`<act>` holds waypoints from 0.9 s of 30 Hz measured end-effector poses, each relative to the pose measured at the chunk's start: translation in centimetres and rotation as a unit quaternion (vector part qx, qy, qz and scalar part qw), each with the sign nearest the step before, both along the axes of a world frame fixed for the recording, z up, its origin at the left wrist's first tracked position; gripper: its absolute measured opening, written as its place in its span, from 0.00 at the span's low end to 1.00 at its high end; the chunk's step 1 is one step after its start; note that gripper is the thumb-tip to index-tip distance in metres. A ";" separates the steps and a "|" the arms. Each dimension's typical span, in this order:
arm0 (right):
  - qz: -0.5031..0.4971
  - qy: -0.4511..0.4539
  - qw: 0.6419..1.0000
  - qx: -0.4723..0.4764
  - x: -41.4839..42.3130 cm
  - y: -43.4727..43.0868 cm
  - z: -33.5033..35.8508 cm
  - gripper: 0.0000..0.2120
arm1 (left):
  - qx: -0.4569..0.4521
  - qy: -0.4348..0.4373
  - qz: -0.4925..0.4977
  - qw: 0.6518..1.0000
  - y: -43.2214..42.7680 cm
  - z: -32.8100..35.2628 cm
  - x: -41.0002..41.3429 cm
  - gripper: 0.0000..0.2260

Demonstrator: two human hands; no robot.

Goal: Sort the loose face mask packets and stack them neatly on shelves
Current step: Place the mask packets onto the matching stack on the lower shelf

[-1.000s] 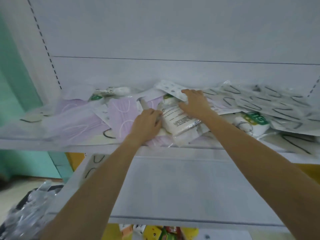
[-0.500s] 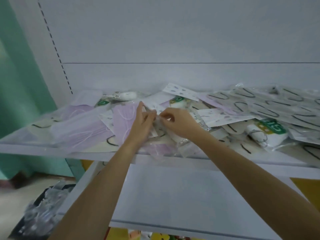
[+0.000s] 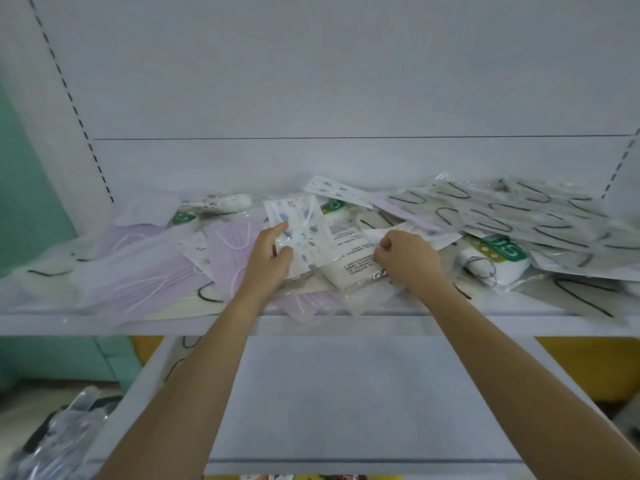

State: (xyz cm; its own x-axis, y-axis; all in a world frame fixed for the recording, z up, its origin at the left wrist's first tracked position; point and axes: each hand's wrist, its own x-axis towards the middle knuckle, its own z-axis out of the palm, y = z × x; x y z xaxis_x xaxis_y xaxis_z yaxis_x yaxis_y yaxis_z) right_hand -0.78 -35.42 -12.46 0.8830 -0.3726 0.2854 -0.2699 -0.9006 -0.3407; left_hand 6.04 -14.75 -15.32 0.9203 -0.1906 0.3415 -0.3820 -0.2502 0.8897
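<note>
as both forearms reach over the lower shelf (image 3: 346,393), the left hand (image 3: 266,261) pinches a patterned packet (image 3: 301,226) between thumb and fingers near the front edge of the upper shelf (image 3: 104,323), its long axis tilted up toward the back wall. the right hand (image 3: 407,256), fingers curled, pinches the right edge of a printed white packet (image 3: 349,261) lying between the hands, left of its fingertips. farther back, black-looped packets (image 3: 519,216) crowd the right rear corner.

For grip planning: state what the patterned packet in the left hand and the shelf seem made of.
Patterned mask packet: likely thin clear plastic film, glossy, with glare and wrinkles. Shelf: probably painted metal, smooth white, hinted by its thin edge and the slotted upright.
</note>
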 end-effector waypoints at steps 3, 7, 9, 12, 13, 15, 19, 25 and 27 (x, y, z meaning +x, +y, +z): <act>0.028 -0.077 0.996 0.028 -0.7 1.3 -0.5 0.09 | -0.017 0.008 -0.002 1.000 0.0 -0.1 0.1 0.18; 0.150 -0.199 0.966 0.067 -1.6 3.1 -0.6 0.08 | -0.066 0.029 -0.021 0.997 0.0 0.0 0.0 0.16; 0.218 -0.180 0.959 0.034 -1.4 3.9 -0.7 0.10 | -0.096 0.077 -0.030 0.992 0.0 0.3 0.0 0.16; 0.277 -0.136 0.951 -0.027 -0.8 5.1 -1.4 0.11 | -0.112 0.104 -0.033 0.988 0.0 0.7 -0.1 0.13; 0.291 -0.128 0.947 -0.042 -0.6 5.3 -1.6 0.11 | -0.104 0.095 -0.028 0.990 0.0 0.7 -0.2 0.11; 0.315 -0.110 0.942 -0.025 -0.1 5.4 -1.6 0.11 | -0.073 0.068 -0.022 0.995 0.2 0.4 -0.1 0.17; 0.249 -0.139 0.955 0.075 2.7 4.0 0.4 0.14 | -0.055 0.033 -0.016 0.998 0.5 -0.1 0.2 0.24; 0.058 0.020 0.998 0.010 8.4 0.1 2.2 0.22 | -0.060 0.031 0.026 0.997 0.2 -0.1 0.7 0.22; 0.019 0.065 0.998 -0.020 9.4 -0.4 1.9 0.18 | -0.076 0.040 0.043 0.995 0.1 -0.1 1.0 0.21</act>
State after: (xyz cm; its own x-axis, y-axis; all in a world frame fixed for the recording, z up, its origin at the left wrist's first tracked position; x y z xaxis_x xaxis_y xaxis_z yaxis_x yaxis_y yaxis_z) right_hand 8.63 -35.83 -10.57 0.9266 -0.3298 0.1809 -0.2759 -0.9228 -0.2691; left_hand 7.01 -14.61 -15.46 0.9567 -0.0610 0.2847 -0.2906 -0.1399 0.9465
